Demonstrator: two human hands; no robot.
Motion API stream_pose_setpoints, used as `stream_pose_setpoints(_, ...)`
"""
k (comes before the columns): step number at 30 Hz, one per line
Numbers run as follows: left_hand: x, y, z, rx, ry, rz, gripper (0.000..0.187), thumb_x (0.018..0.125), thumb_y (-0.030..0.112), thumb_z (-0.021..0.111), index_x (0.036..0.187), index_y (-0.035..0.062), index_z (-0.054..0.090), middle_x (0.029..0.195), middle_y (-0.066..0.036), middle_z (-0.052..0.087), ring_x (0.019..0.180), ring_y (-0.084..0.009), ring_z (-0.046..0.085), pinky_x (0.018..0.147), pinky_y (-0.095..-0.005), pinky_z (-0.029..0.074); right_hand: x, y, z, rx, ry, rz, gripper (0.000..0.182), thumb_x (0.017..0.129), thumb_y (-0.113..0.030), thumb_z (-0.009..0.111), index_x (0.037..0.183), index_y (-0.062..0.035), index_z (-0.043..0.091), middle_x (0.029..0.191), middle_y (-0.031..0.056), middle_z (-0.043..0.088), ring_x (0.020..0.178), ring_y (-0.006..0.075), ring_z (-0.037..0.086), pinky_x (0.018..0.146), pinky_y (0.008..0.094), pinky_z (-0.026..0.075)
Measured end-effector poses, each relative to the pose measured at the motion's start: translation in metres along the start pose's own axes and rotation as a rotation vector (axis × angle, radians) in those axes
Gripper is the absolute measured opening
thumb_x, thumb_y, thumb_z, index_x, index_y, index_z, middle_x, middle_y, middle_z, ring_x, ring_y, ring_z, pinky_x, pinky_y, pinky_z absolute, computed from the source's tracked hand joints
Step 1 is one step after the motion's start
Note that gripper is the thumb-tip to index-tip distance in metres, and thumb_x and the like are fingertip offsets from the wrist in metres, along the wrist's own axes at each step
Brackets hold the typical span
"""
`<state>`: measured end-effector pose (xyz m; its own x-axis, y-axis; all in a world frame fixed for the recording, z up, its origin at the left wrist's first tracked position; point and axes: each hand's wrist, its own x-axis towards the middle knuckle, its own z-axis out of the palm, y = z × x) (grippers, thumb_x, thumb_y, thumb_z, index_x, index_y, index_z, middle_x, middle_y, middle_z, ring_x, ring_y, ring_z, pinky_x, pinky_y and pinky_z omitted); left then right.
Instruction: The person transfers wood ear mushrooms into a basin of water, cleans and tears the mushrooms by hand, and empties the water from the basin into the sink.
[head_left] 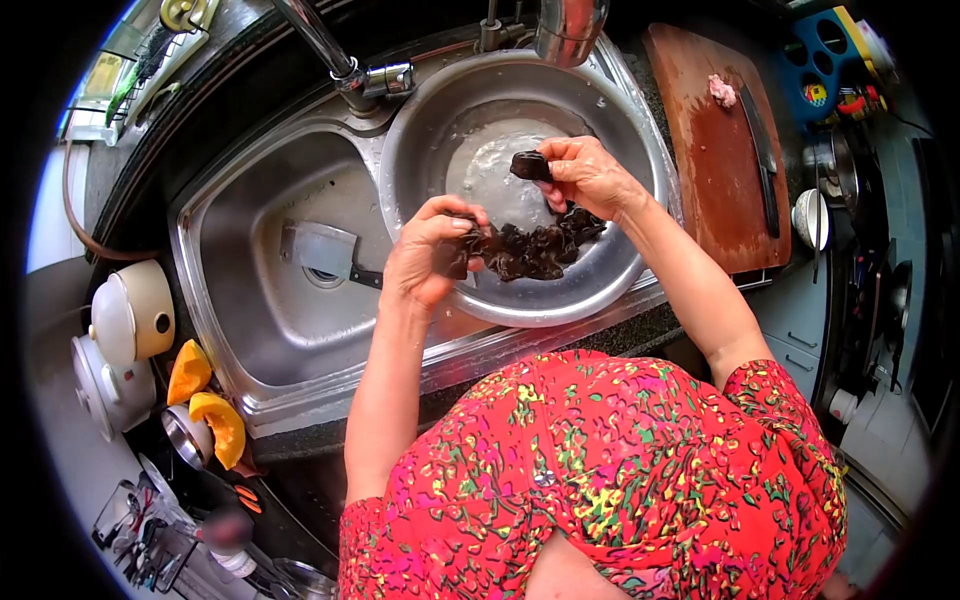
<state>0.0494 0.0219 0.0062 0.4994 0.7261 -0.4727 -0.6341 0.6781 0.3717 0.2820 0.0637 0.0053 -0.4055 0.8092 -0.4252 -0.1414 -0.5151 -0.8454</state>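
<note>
A large metal basin (400, 165) with water in it sits over the right side of the sink. Dark, ruffled wood ear mushrooms (540, 250) lie together in its near part. My left hand (428, 250) is at the basin's left rim, fingers closed round a dark piece of wood ear mushroom. Over the water, my right hand (588, 178) pinches another dark piece (529, 165) between thumb and fingers. Part of what the left hand holds is hidden by its fingers.
A cleaver (322, 248) lies in the left sink bowl (240, 330). Right of the basin, a wooden cutting board (700, 140) carries a knife (762, 150) and a bit of raw meat (721, 90). Cut pumpkin pieces (218, 425) rest at left. A faucet (345, 75) stands behind.
</note>
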Motion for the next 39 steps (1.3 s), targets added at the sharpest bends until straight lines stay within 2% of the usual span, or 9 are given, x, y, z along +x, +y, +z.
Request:
stream_pose_setpoints(7, 0.014, -0.017, 0.015, 0.250, 0.093, -0.044, 0.009, 0.077, 0.012, 0.061, 0.083, 0.0065, 0.055, 0.075, -0.008, 0.060, 0.062, -0.0177, 0.058, 0.041, -0.0290, 0.045, -0.021, -0.005, 0.034, -0.332, 0.120, -0.105, 0.016, 0.086, -0.015, 0.051, 0.077, -0.0026, 0.053, 0.059, 0.0004, 0.051, 0.049, 0.0059, 0.048, 0.043, 0.0188, 0.040)
stream_pose_setpoints(12, 0.016, -0.025, 0.023, 0.260, 0.166, -0.013, 0.016, 0.077, 0.017, 0.065, 0.076, 0.0035, 0.057, 0.063, -0.005, 0.057, 0.044, -0.0124, 0.053, 0.034, -0.0249, 0.040, -0.027, 0.006, 0.049, -0.812, 0.232, -0.511, 0.007, 0.074, -0.005, 0.055, 0.074, 0.0021, 0.053, 0.061, 0.0119, 0.053, 0.055, 0.0225, 0.054, 0.052, 0.0313, 0.042)
stream_pose_setpoints(16, 0.015, -0.022, 0.026, 0.316, 0.188, -0.001, 0.015, 0.076, 0.016, 0.066, 0.076, 0.0030, 0.057, 0.063, -0.004, 0.057, 0.047, -0.0119, 0.054, 0.036, -0.0248, 0.041, -0.026, 0.011, 0.053, -0.940, 0.234, -0.775, 0.005, 0.077, -0.003, 0.056, 0.075, 0.0012, 0.053, 0.063, 0.0053, 0.054, 0.055, 0.0112, 0.053, 0.051, 0.0252, 0.043)
stream_pose_setpoints(17, 0.014, -0.020, 0.026, 0.316, 0.187, -0.002, 0.015, 0.076, 0.016, 0.066, 0.076, 0.0030, 0.057, 0.063, -0.004, 0.057, 0.047, -0.0119, 0.054, 0.036, -0.0248, 0.041, -0.028, 0.009, 0.053, -0.941, 0.235, -0.775, 0.005, 0.077, -0.003, 0.056, 0.075, 0.0012, 0.053, 0.063, 0.0053, 0.054, 0.055, 0.0112, 0.053, 0.051, 0.0252, 0.043)
stream_pose_setpoints(19, 0.012, -0.016, 0.026, 0.356, 0.187, -0.026, 0.011, 0.076, 0.011, 0.064, 0.078, 0.0022, 0.058, 0.064, -0.005, 0.058, 0.050, -0.0121, 0.055, 0.040, -0.0245, 0.043, -0.033, 0.003, 0.055, -0.342, 0.222, -0.146, 0.007, 0.078, -0.003, 0.056, 0.071, -0.0002, 0.054, 0.066, 0.0042, 0.055, 0.052, 0.0103, 0.053, 0.046, 0.0222, 0.043)
stream_pose_setpoints(23, 0.006, -0.013, 0.033, 0.303, 0.131, 0.006, 0.008, 0.076, 0.007, 0.061, 0.080, 0.0009, 0.058, 0.068, -0.006, 0.059, 0.054, -0.0126, 0.057, 0.045, -0.0235, 0.046, -0.028, 0.011, 0.049, 0.122, 0.158, -0.098, 0.011, 0.078, -0.005, 0.055, 0.085, 0.0026, 0.055, 0.065, 0.0038, 0.055, 0.052, 0.0082, 0.053, 0.043, 0.0191, 0.044)
stream_pose_setpoints(29, 0.002, -0.007, 0.028, 0.392, 0.102, -0.061, 0.011, 0.077, 0.007, 0.057, 0.081, -0.0025, 0.058, 0.072, -0.008, 0.060, 0.060, -0.0128, 0.058, 0.054, -0.0227, 0.048, -0.032, -0.003, 0.054, -0.227, -0.008, -0.126, 0.033, 0.081, -0.008, 0.054, 0.112, -0.0001, 0.048, 0.069, 0.0018, 0.053, 0.055, 0.0049, 0.049, 0.045, 0.0178, 0.042)
stream_pose_setpoints(34, 0.004, -0.014, 0.025, 0.394, 0.097, -0.014, 0.010, 0.076, 0.007, 0.056, 0.079, -0.0023, 0.059, 0.070, -0.006, 0.060, 0.060, -0.0104, 0.056, 0.055, -0.0222, 0.046, -0.030, 0.000, 0.062, -0.257, 0.029, -0.122, 0.009, 0.080, -0.006, 0.055, 0.083, 0.0020, 0.053, 0.063, 0.0010, 0.050, 0.052, 0.0049, 0.045, 0.044, 0.0203, 0.035)
stream_pose_setpoints(39, 0.005, -0.026, 0.026, 0.386, 0.172, 0.102, 0.013, 0.076, 0.012, 0.057, 0.081, -0.0005, 0.057, 0.066, -0.007, 0.058, 0.049, -0.0125, 0.053, 0.039, -0.0234, 0.042, -0.025, 0.017, 0.065, -0.288, 0.195, -0.223, 0.006, 0.077, -0.003, 0.056, 0.077, 0.0023, 0.054, 0.059, 0.0038, 0.051, 0.051, 0.0088, 0.047, 0.046, 0.0236, 0.037)
